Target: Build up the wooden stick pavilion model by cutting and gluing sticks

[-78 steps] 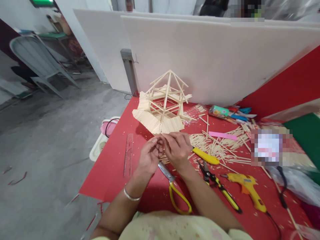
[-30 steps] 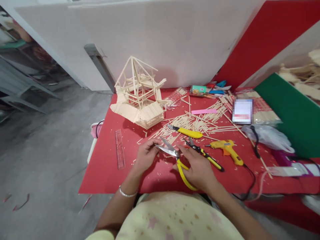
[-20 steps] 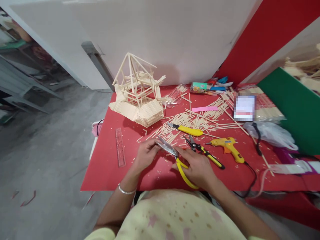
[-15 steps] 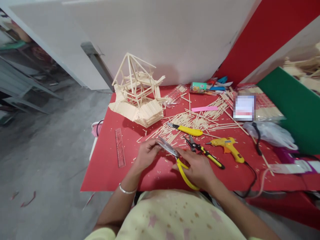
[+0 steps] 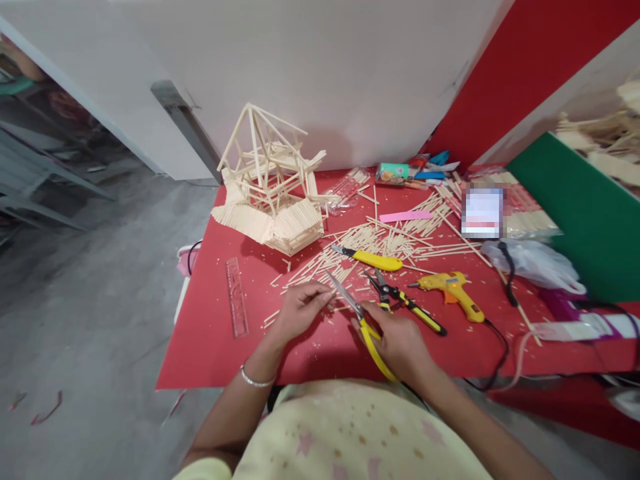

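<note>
My right hand [image 5: 397,343] grips the yellow handles of a pair of scissors [image 5: 356,315], blades pointing up and left. My left hand [image 5: 300,308] rests on the red table [image 5: 215,347] just left of the blade tip, fingers pinched together on something too small to make out. Loose thin wooden sticks [image 5: 370,243] lie scattered beyond both hands. A model house of sticks [image 5: 270,183] stands at the table's far left.
A yellow utility knife [image 5: 373,259], black-and-yellow pliers [image 5: 405,305] and a yellow glue gun [image 5: 453,292] with a black cord lie right of the hands. A clear ruler [image 5: 237,305] lies to the left. White panel behind; green board [image 5: 575,213] at right.
Earlier both hands worked together at the sticks; then my right hand picked up the scissors. Since half a second ago the blades have closed and swung slightly right, away from my left fingers.
</note>
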Tool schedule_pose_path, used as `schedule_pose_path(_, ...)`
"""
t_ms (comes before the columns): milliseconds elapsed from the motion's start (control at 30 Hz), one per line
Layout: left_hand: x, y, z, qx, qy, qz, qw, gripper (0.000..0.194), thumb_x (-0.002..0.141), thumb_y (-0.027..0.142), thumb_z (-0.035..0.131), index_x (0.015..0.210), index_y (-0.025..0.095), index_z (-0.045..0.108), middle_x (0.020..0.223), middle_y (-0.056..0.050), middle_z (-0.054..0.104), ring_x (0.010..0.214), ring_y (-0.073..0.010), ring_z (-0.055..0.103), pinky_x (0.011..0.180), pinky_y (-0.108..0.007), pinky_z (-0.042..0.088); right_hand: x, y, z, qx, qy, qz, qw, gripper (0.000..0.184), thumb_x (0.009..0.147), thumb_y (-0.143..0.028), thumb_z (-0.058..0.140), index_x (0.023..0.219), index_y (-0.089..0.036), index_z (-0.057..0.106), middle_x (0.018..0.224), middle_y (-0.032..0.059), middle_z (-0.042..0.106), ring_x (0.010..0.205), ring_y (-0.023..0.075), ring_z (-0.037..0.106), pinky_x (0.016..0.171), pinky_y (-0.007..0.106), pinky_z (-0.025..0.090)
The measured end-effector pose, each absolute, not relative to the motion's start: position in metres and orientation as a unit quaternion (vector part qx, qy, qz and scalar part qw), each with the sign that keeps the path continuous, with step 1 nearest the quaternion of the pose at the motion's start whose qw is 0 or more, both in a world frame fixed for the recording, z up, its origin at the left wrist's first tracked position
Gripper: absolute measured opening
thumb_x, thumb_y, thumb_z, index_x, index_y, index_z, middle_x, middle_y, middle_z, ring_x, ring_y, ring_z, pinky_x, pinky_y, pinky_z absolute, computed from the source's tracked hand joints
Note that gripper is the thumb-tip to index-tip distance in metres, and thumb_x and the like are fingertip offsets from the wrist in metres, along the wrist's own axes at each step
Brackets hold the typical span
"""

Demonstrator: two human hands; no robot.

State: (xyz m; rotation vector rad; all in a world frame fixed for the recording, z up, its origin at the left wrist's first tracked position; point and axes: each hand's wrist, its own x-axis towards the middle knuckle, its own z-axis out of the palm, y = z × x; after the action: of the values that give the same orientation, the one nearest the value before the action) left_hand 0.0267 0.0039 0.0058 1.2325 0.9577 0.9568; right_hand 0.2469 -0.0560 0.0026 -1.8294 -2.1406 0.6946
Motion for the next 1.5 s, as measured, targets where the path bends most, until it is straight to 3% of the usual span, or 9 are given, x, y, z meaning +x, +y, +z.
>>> schedule_pose_path(100,0.028,0.005,0.000,0.509,0.430,0.441,0.601,0.024,0.087,0.039,0.069,0.085,0.017,0.078,0.073,-0.007,0.073,0.061,-0.0160,0.064,0.060,-0.027,0.052,0.244,-0.055,0.008,-0.630,-0.740,0.192,0.134,0.043,0.094,-0.044,0.052,0.132,-0.023,0.055,0.116,0.0096,0.071,0.096,0.0236,0.070,0.075,0.030,0.047)
schedule_pose_path(300,0.030,0.006,-0.004,0.530,0.468,0.473,0.525,0.020,0.088,0.030,0.067,0.073,0.017,0.074,0.062,-0.001,0.063,0.058,-0.0115,0.054,0.058,-0.022,0.042,0.226,-0.051,0.012,-0.643,-0.756,0.101,0.072,0.044,0.093,-0.042,0.052,0.134,-0.025,0.054,0.106,0.0090,0.068,0.088,0.0241,0.066,0.067,0.030,0.042)
schedule_pose_path(633,0.029,0.005,-0.009,0.631,0.470,0.466,0.405,0.020,0.090,0.020,0.057,0.074,0.017,0.068,0.068,-0.001,0.063,0.065,-0.0134,0.055,0.062,-0.024,0.042,0.218,-0.048,0.016,-0.645,-0.752,0.118,0.066,0.042,0.096,-0.044,0.047,0.134,-0.027,0.051,0.110,0.0071,0.066,0.092,0.0215,0.065,0.070,0.029,0.039)
schedule_pose_path(1000,0.024,0.007,-0.008,0.635,0.464,0.451,0.423,0.018,0.087,0.015,0.057,0.073,0.017,0.067,0.066,-0.001,0.061,0.062,-0.0134,0.054,0.060,-0.025,0.042,0.213,-0.050,0.004,-0.635,-0.750,0.164,0.087,0.043,0.095,-0.038,0.049,0.134,-0.022,0.053,0.118,0.0100,0.068,0.092,0.0216,0.067,0.075,0.030,0.044)
schedule_pose_path(1233,0.025,0.001,0.001,0.620,0.478,0.460,0.419,0.021,0.089,0.018,0.057,0.071,0.017,0.066,0.064,0.000,0.060,0.060,-0.0126,0.054,0.058,-0.025,0.041,0.206,-0.049,0.002,-0.635,-0.745,0.180,0.100,0.040,0.093,-0.027,0.049,0.133,-0.021,0.055,0.116,0.0109,0.069,0.092,0.0213,0.067,0.080,0.030,0.044)
schedule_pose_path(1500,0.028,-0.002,-0.007,0.596,0.500,0.486,0.397,0.021,0.091,0.020,0.057,0.072,0.018,0.065,0.063,0.001,0.056,0.060,-0.0126,0.051,0.058,-0.025,0.039,0.199,-0.046,0.005,-0.629,-0.748,0.181,0.107,0.047,0.088,-0.024,0.056,0.135,-0.022,0.051,0.115,0.0090,0.066,0.102,0.0231,0.064,0.083,0.030,0.043)
